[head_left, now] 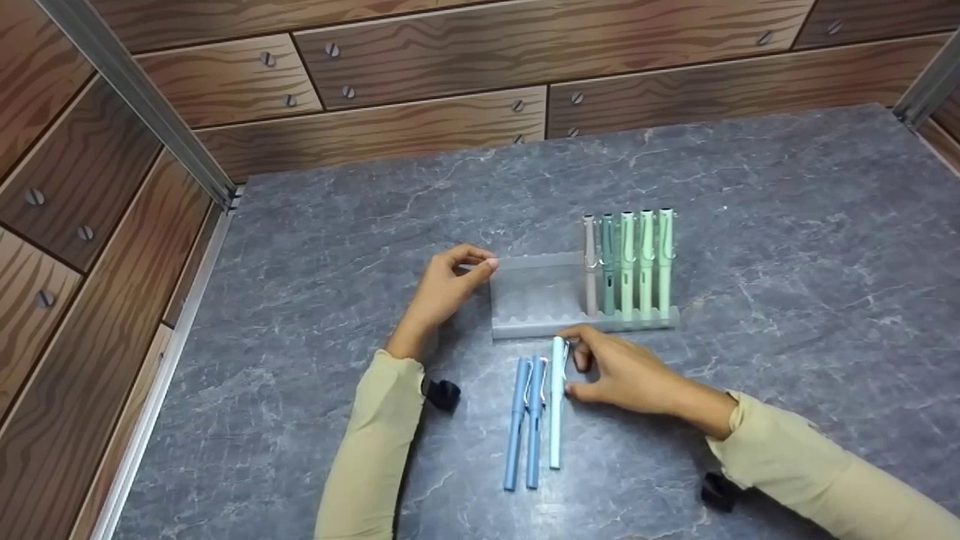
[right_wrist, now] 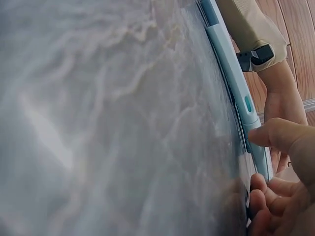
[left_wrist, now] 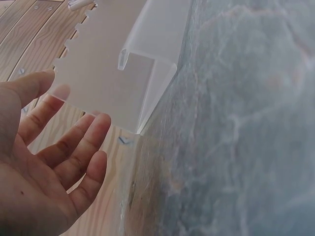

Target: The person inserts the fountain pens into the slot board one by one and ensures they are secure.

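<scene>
A frosted clear pen rack [head_left: 536, 289] stands on the table with several upright pens in its right half: one taupe [head_left: 590, 270], one dark green [head_left: 608, 270], the others light green [head_left: 646, 262]. My left hand [head_left: 442, 289] pinches the rack's upper left corner, thumb in front and index fingertip behind the clear plate [left_wrist: 98, 64]. In front of the rack lies a light blue pen [head_left: 556, 405] with its clip facing right. My right hand [head_left: 630, 371] holds that pen near its cap end, the thumb [right_wrist: 273, 133] against its side. Left of it lie two darker blue pens [head_left: 516, 427].
The grey marbled table [head_left: 315, 315] reaches back to a wood-patterned wall [head_left: 450, 67]. A metal rail [head_left: 150, 97] runs along the left side. Notches line the rack's front lip [head_left: 532, 324]. Black straps with a small device [head_left: 442, 394] sit at both wrists.
</scene>
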`<state>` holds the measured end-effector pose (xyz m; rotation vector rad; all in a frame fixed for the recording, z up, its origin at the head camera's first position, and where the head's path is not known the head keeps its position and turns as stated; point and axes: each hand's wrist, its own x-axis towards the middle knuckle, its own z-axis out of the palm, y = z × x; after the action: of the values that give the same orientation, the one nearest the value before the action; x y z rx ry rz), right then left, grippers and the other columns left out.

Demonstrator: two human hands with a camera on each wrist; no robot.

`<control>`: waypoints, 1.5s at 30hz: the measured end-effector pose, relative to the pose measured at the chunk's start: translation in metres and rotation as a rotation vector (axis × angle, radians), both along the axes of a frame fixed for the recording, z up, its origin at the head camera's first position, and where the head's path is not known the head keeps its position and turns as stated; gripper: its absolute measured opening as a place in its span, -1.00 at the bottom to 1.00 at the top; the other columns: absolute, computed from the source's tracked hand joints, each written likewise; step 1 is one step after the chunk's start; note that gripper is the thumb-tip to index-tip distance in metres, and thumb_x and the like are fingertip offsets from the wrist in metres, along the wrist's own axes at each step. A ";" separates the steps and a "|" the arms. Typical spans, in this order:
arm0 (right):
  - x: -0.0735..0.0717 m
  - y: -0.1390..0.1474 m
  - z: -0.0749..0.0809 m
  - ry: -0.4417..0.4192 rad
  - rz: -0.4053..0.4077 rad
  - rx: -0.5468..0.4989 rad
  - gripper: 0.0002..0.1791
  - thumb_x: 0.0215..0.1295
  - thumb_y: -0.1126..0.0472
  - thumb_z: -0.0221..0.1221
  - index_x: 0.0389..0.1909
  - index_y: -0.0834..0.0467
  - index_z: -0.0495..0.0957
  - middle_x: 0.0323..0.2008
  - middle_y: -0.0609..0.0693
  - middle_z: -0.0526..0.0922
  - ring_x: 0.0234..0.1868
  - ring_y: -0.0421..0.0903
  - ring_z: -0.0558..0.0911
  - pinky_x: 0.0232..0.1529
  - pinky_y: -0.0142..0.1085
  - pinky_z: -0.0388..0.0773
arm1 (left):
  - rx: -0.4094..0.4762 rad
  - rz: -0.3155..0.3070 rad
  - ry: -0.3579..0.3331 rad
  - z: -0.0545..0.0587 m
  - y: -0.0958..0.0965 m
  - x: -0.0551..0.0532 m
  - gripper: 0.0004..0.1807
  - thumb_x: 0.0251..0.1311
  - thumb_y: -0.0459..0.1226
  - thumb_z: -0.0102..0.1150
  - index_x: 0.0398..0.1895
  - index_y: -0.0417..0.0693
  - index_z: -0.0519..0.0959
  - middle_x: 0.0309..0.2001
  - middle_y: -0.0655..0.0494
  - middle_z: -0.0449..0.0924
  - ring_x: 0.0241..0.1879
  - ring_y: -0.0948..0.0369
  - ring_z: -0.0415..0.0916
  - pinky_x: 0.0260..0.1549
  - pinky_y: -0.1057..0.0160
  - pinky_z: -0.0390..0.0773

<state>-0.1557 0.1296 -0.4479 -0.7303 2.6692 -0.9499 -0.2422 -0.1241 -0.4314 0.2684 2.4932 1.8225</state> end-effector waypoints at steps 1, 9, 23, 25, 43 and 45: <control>0.000 0.001 0.000 -0.007 0.010 -0.020 -0.31 0.01 0.16 0.37 0.20 0.17 0.35 -0.38 -0.15 0.52 -0.51 -0.32 0.35 -0.45 -0.44 0.38 | -0.001 -0.001 0.001 0.000 0.000 0.000 -0.77 0.24 -0.25 0.23 -0.13 -0.22 0.64 -0.18 -0.12 0.67 -0.22 -0.04 0.66 -0.27 0.30 0.60; -0.002 0.009 0.003 -0.091 0.043 -0.188 -0.27 0.08 0.34 0.30 0.28 0.28 0.23 -0.40 -0.07 0.63 -0.44 -0.33 0.51 -0.36 -0.44 0.54 | -0.014 -0.006 0.020 0.000 0.000 -0.001 -0.76 0.23 -0.25 0.23 -0.13 -0.23 0.64 -0.17 -0.14 0.67 -0.28 0.11 0.66 -0.28 0.32 0.61; -0.004 0.013 0.002 -0.386 -0.011 -0.467 -0.18 0.05 0.58 0.10 0.35 0.36 -0.01 -0.35 0.10 0.55 -0.42 -0.20 0.59 -0.34 -0.37 0.64 | -0.026 0.000 0.017 0.000 -0.001 0.000 -0.76 0.24 -0.24 0.22 -0.11 -0.21 0.65 -0.16 -0.13 0.67 -0.22 -0.03 0.66 -0.22 0.13 0.64; -0.005 0.013 0.002 -0.420 -0.011 -0.500 -0.17 0.04 0.59 0.09 0.36 0.36 -0.03 -0.37 0.06 0.53 -0.41 -0.17 0.61 -0.32 -0.34 0.65 | -0.023 0.001 0.018 -0.001 -0.001 0.000 -0.76 0.24 -0.24 0.22 -0.11 -0.21 0.65 -0.16 -0.13 0.67 -0.22 0.00 0.66 -0.23 0.15 0.64; -0.008 0.021 0.020 -0.349 0.024 -0.536 -0.22 0.09 0.57 0.11 0.33 0.35 -0.02 -0.35 0.06 0.52 -0.47 -0.26 0.53 -0.39 -0.42 0.59 | -0.020 -0.005 0.011 -0.001 -0.001 -0.001 -0.75 0.25 -0.25 0.22 -0.10 -0.22 0.64 -0.15 -0.15 0.67 -0.21 -0.02 0.67 -0.27 0.32 0.60; -0.009 0.022 0.022 -0.329 0.027 -0.528 -0.22 0.09 0.57 0.11 0.32 0.36 -0.01 -0.35 0.06 0.52 -0.48 -0.28 0.52 -0.40 -0.43 0.59 | -0.023 -0.007 0.006 -0.001 -0.001 -0.001 -0.75 0.25 -0.24 0.21 -0.10 -0.21 0.64 -0.14 -0.15 0.67 -0.19 -0.05 0.67 -0.25 0.28 0.62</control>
<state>-0.1644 0.1512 -0.4264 -0.6298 2.1335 -1.6352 -0.2428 -0.1248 -0.4322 0.2814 2.5121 1.7917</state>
